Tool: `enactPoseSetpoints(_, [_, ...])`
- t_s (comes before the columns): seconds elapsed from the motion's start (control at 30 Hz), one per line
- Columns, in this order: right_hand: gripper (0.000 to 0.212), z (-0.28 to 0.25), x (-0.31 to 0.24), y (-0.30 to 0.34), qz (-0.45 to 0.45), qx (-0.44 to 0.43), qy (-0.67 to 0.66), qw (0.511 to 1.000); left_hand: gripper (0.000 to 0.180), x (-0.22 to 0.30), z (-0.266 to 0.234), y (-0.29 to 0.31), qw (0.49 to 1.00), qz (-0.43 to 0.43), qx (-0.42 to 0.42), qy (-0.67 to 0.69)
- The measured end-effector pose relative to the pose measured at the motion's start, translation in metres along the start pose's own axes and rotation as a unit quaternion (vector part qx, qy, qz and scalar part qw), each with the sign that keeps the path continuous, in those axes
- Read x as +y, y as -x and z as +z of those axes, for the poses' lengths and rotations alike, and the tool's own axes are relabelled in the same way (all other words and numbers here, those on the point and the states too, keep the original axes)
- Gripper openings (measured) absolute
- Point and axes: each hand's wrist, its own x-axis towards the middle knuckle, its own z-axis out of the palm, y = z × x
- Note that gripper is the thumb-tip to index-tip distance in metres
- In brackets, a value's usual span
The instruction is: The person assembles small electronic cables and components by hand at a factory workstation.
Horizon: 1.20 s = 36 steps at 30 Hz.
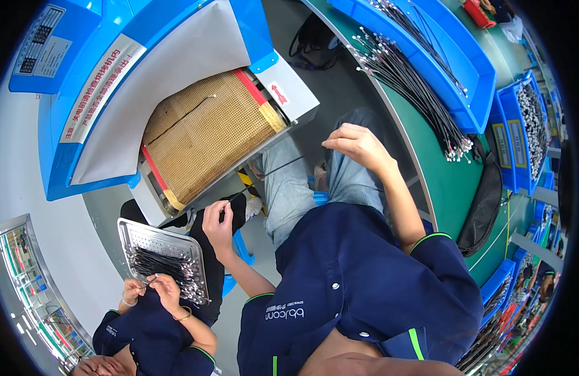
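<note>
A thin black cable [278,170] stretches through the air above my lap, between my two hands. My left hand [219,224] pinches its near left end, close to the front of the conveyor. Farther right and higher, my right hand [358,148] has its fingertips closed on the other end, over my knee. The small end pieces are mostly hidden in my fingers. Ahead on the left, one similar cable [183,117] lies on the brown mesh conveyor belt [217,135] coming out of a blue machine.
At lower left, a co-worker's hands [152,289] hold a cable over a perforated metal tray [145,235] heaped with cables. On the green table [421,182] to my right lie a cable bundle [415,94], a blue bin [474,75] and a black pouch [484,207].
</note>
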Motion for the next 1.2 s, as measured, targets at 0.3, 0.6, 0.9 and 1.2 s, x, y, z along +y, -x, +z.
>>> enactPoseSetpoints(0.3, [0.013, 0.004, 0.005, 0.009, 0.034, -0.021, -0.081, 0.996, 0.014, -0.002, -0.004, 0.003, 1.000, -0.001, 0.006, 0.010])
enactPoseSetpoints(0.6, [0.009, 0.003, 0.000, 0.007, 0.125, -0.059, -0.134, 0.981, 0.014, -0.005, -0.010, 0.002, 1.000, 0.013, 0.024, 0.008])
enactPoseSetpoints(0.9, [0.010, 0.001, -0.010, 0.009, 0.120, -0.066, -0.169, 0.976, 0.012, -0.004, -0.015, 0.005, 0.999, 0.008, 0.030, 0.017])
enactPoseSetpoints(1.2, [0.011, 0.002, -0.020, 0.005, 0.117, -0.079, -0.164, 0.976, 0.011, -0.006, -0.023, 0.005, 1.000, 0.002, 0.028, 0.005])
